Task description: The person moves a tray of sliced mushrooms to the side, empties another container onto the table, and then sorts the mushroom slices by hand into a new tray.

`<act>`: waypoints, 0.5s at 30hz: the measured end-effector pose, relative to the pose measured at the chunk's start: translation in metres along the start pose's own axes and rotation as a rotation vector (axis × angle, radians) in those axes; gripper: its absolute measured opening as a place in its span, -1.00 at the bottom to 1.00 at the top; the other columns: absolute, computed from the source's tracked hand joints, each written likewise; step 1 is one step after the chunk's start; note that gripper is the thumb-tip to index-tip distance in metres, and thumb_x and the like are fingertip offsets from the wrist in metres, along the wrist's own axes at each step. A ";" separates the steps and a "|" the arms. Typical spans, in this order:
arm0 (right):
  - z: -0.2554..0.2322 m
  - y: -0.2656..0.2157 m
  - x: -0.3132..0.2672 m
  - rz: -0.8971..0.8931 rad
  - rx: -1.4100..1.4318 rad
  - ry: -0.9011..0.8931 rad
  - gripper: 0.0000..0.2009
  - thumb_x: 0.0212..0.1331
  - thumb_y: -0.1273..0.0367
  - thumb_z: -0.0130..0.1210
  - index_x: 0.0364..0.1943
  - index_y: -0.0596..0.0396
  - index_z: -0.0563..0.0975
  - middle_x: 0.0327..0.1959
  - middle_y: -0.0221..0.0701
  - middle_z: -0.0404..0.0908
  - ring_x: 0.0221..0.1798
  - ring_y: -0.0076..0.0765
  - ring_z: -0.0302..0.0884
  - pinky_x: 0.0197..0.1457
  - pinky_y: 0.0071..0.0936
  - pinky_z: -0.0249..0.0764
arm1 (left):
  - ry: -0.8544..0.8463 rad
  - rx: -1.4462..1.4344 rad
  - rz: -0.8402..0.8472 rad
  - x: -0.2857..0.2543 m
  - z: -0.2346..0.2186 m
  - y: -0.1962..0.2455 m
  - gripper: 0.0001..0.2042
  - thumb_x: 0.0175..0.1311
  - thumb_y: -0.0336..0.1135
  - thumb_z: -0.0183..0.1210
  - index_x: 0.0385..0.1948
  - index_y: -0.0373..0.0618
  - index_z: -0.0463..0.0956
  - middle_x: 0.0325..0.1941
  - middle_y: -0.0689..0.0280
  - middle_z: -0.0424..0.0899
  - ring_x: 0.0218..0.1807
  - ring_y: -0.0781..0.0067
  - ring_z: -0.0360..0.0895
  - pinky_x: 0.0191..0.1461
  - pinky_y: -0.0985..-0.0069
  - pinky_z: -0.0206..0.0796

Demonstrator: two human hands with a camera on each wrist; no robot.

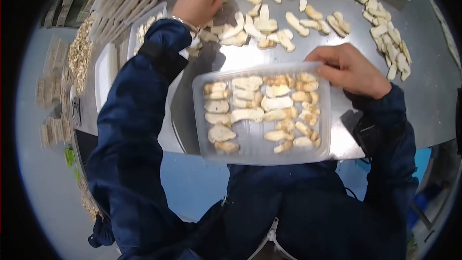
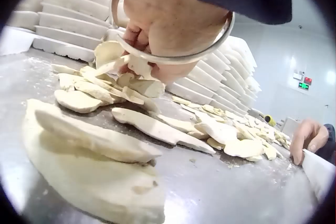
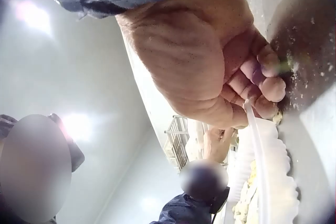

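Note:
Pale slices, which look like mushroom, fill most of a clear plastic tray (image 1: 262, 158) in uneven columns, with a bare patch low in the middle. My right hand (image 1: 353, 70) grips the tray's upper right corner; in the right wrist view, the thumb and curled fingers of that hand (image 3: 194, 66) pinch the tray's thin rim (image 3: 262, 155). Up and to the left, my left hand (image 1: 199, 6) is over the loose slices (image 1: 236, 31). In the left wrist view, the curled fingers of this hand (image 2: 173, 29) pinch pale slices (image 2: 107, 53) above a small heap (image 2: 81, 100).
More slices lie across the metal table (image 1: 433, 110), with a long row (image 1: 392, 48) at the right. Stacked white trays (image 1: 120, 12) stand at the upper left, near a white container (image 1: 106, 74). Another person (image 3: 184, 208) shows low in the right wrist view.

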State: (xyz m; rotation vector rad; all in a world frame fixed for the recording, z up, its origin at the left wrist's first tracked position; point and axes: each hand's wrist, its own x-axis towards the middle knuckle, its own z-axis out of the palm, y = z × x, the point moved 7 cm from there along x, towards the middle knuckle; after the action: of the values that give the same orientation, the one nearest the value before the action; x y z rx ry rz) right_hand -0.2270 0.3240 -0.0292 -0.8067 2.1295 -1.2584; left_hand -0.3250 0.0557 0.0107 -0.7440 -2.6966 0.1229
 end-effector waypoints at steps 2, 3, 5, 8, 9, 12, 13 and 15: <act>0.004 0.002 0.000 0.032 0.111 -0.019 -0.74 0.18 0.36 0.04 -0.18 0.30 0.57 -0.64 -0.56 0.37 -0.59 -0.64 0.21 -0.52 -0.55 0.13 | 0.096 0.029 0.077 -0.006 -0.001 -0.003 -0.82 0.24 -0.29 0.07 -0.27 -0.14 0.60 -0.33 0.08 0.67 -0.19 -0.05 0.59 -0.10 0.08 0.39; 0.004 0.004 0.000 0.038 0.098 -0.021 -0.74 0.19 0.36 0.03 -0.18 0.29 0.58 -0.64 -0.56 0.36 -0.59 -0.64 0.21 -0.52 -0.56 0.15 | 0.009 0.130 0.073 -0.006 -0.001 -0.004 -0.76 0.28 -0.26 0.14 -0.09 -0.11 0.62 -0.21 0.13 0.70 -0.19 0.09 0.61 -0.11 0.25 0.43; 0.004 0.005 0.002 0.036 0.076 -0.015 -0.74 0.19 0.36 0.03 -0.17 0.28 0.58 -0.64 -0.57 0.35 -0.60 -0.66 0.23 -0.51 -0.58 0.18 | 0.064 -0.083 -0.019 -0.011 -0.015 -0.004 -0.81 0.22 -0.30 0.14 -0.26 -0.17 0.64 -0.29 0.05 0.68 -0.21 -0.01 0.61 -0.13 0.21 0.43; 0.005 0.004 0.002 0.023 0.059 0.001 -0.74 0.20 0.36 0.02 -0.17 0.28 0.59 -0.63 -0.57 0.35 -0.61 -0.67 0.25 -0.51 -0.60 0.21 | 0.047 -0.214 -0.066 -0.031 -0.054 0.017 -0.79 0.26 -0.24 0.21 -0.18 -0.14 0.64 -0.25 0.23 0.70 -0.30 0.31 0.58 -0.20 0.41 0.39; 0.005 0.004 0.002 0.020 0.055 0.001 -0.74 0.21 0.36 0.02 -0.16 0.28 0.59 -0.63 -0.57 0.35 -0.61 -0.67 0.25 -0.51 -0.60 0.22 | -0.019 -0.356 -0.035 -0.040 -0.069 0.042 -0.84 0.23 -0.29 0.26 -0.26 -0.16 0.66 -0.26 0.31 0.69 -0.36 0.47 0.50 -0.26 0.53 0.33; 0.004 0.003 0.001 0.040 0.028 -0.032 -0.76 0.25 0.42 -0.01 -0.11 0.27 0.58 -0.56 -0.56 0.43 -0.57 -0.71 0.26 -0.49 -0.66 0.22 | -0.344 -0.776 -0.116 -0.089 -0.092 0.118 -0.91 0.04 -0.53 0.29 -0.44 -0.10 0.61 -0.38 0.40 0.63 -0.28 0.52 0.51 -0.19 0.50 0.32; 0.005 0.003 0.002 0.050 0.016 -0.049 -0.76 0.27 0.44 -0.03 -0.08 0.26 0.58 -0.52 -0.55 0.47 -0.55 -0.72 0.25 -0.48 -0.68 0.22 | -0.340 -0.888 -0.072 -0.106 -0.090 0.137 -0.90 0.01 -0.54 0.32 -0.45 -0.13 0.61 -0.39 0.38 0.59 -0.26 0.44 0.50 -0.19 0.44 0.32; 0.005 0.003 0.002 0.052 0.015 -0.054 -0.76 0.27 0.43 -0.02 -0.08 0.26 0.58 -0.53 -0.56 0.45 -0.55 -0.73 0.26 -0.48 -0.68 0.22 | -0.410 -0.871 -0.130 -0.125 -0.090 0.158 -0.90 0.03 -0.49 0.36 -0.47 -0.15 0.60 -0.43 0.32 0.53 -0.27 0.33 0.47 -0.20 0.40 0.31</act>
State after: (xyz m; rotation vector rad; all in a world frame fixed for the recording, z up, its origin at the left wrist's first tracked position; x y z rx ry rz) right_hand -0.2252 0.3203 -0.0341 -0.7659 2.0824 -1.2112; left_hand -0.1171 0.1270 0.0302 -0.8132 -3.1439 -1.1024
